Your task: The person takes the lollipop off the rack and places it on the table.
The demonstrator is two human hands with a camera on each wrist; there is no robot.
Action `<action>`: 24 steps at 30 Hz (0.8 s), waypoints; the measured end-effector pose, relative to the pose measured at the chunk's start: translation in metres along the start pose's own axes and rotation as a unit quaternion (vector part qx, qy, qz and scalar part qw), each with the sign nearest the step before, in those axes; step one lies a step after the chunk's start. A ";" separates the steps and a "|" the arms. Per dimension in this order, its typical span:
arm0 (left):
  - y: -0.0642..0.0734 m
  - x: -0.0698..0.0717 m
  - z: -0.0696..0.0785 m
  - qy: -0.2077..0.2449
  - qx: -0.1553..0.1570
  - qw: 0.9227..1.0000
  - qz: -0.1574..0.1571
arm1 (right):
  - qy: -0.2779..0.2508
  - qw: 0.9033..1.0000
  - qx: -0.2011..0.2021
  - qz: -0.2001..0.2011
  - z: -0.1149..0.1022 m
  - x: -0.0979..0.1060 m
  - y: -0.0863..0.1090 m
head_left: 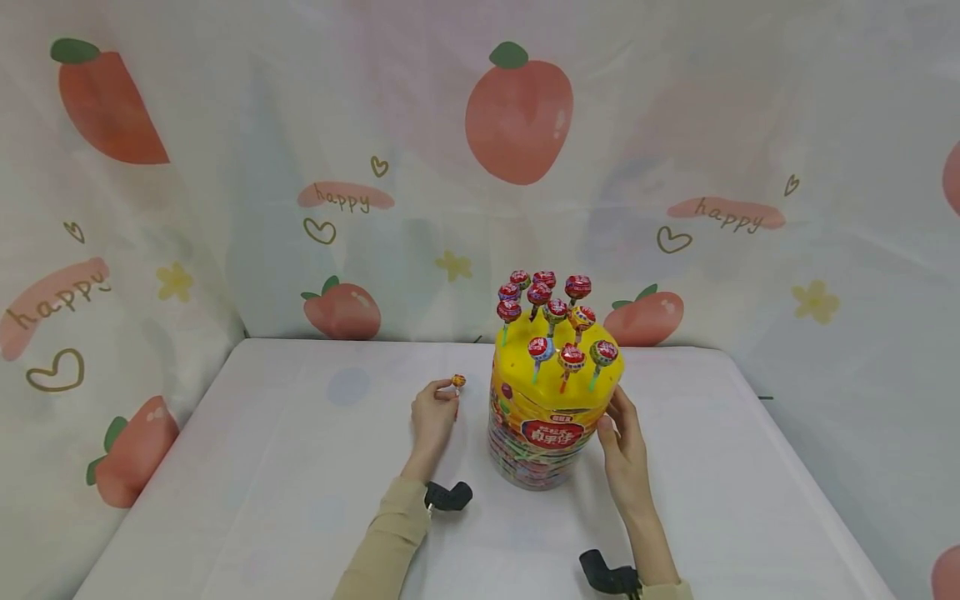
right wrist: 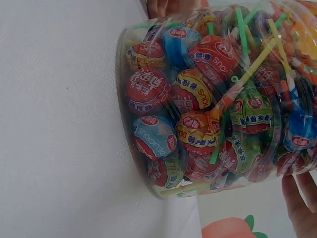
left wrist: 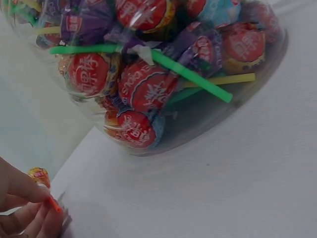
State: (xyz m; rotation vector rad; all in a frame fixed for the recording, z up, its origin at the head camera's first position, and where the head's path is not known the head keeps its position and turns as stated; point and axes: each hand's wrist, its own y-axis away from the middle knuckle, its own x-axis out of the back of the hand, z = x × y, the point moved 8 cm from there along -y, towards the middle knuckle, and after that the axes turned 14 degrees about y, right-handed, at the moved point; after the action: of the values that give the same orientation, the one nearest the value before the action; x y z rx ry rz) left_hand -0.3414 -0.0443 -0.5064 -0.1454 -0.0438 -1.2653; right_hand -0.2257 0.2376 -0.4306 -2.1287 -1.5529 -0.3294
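Note:
A clear plastic jar (head_left: 534, 467) full of wrapped lollipops stands on the white table, with a yellow lid (head_left: 517, 367) on top. Several lollipops (head_left: 556, 310) stick upright out of that lid. To the jar's left, my left hand (head_left: 433, 421) pinches a lollipop (head_left: 458, 381) by its stick, its yellow-orange wrapped head up. The orange-red stick (left wrist: 54, 204) pokes out below the fingers in the left wrist view. On the other side, my right hand (head_left: 627, 454) rests its fingers against the jar's right wall just under the lid.
The white table (head_left: 300, 467) reaches back to a hanging cloth (head_left: 420, 100) printed with fruit, hearts and "happy". Black wrist-worn camera mounts (head_left: 450, 497) sit on both forearms, the left one near the jar's base.

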 end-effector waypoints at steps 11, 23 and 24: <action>-0.003 -0.006 0.008 -0.086 -0.004 0.996 -0.003 | -0.012 1.000 0.013 0.004 0.000 0.001 0.000; 0.000 -0.006 0.010 -0.115 -0.017 0.993 0.000 | -0.011 1.000 0.013 0.003 0.000 0.001 0.001; 0.000 -0.006 0.010 -0.117 -0.017 0.993 0.000 | -0.010 1.000 0.013 0.003 0.000 0.001 0.001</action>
State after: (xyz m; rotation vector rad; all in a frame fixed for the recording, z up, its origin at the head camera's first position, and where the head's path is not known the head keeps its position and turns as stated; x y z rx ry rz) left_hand -0.3428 -0.0370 -0.4972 -0.3241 -0.2242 -1.2441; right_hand -0.2249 0.2378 -0.4301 -2.1227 -1.5545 -0.2861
